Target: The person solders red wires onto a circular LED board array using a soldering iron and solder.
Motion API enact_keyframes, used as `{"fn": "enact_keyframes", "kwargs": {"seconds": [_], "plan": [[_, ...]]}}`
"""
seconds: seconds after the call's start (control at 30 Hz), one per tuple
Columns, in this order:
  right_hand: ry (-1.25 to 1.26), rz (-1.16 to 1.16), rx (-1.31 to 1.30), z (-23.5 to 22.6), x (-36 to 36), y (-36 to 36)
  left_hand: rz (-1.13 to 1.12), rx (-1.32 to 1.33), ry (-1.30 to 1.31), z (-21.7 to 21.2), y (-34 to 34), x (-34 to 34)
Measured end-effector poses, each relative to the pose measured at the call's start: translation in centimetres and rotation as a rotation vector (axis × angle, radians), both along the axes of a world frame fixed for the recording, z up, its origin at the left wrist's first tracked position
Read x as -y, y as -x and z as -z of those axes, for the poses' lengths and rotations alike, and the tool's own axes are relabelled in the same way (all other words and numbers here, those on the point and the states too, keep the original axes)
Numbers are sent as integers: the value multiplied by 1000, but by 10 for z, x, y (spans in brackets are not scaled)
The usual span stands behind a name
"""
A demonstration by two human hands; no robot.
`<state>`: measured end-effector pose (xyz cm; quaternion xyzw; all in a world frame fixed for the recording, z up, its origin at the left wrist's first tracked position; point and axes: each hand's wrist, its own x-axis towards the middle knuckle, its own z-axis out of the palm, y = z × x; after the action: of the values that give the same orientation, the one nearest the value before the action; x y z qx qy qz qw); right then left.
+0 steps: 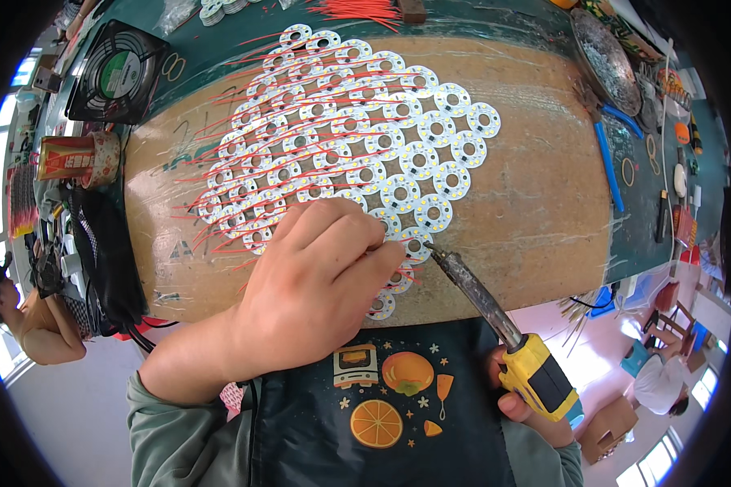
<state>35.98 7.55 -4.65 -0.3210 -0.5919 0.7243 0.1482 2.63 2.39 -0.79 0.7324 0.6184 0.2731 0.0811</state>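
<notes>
At the centre of the frame the left hand (321, 276) rests on a brown board (528, 211) that covers the middle of the worktop (479, 24). Its fingers (357, 235) are curled closed and press down at the lower edge of a spread of round white discs (365, 130); whether they pinch anything cannot be told. The discs lie overlapping in slanted rows from the upper centre down to the hand, with thin red wires (219, 195) sticking out toward the left. In the lower right, the right hand (524, 398) grips the yellow and black handle of a soldering iron (495, 316), fingers wrapped closed around it. The iron's dark tip points up and left and touches a disc just beside the left fingertips. A black fan (118, 69) sits in the upper left, a roll of tape (97, 158) below it. Blue-handled pliers (605, 154) lie at the right. A dark apron (398, 406) with fruit prints fills the bottom centre.
</notes>
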Motion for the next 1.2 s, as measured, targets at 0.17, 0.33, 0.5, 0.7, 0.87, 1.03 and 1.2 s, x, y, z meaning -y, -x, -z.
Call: {"fn": "enact_keyframes", "kwargs": {"seconds": [0.17,0.33,0.5,0.7,0.87,1.03,1.2], "plan": [[19,30,-31,5,5,-7,43,-6,10,2,-1,3],[-226,-38,-8,9,2,-10,47,7,23,4,-3,2],[-306,-12,-83,12,4,-8,34,14,21,3,-4,5],[-308,-45,-84,18,6,-12,29,11,22,3,-6,3],[-281,-66,-53,16,4,-12,25,8,31,3,-6,3],[-68,-4,-6,-4,-3,-2,18,4,35,2,-6,3],[-91,15,-60,3,-3,1,6,-17,75,1,-5,4]]}}
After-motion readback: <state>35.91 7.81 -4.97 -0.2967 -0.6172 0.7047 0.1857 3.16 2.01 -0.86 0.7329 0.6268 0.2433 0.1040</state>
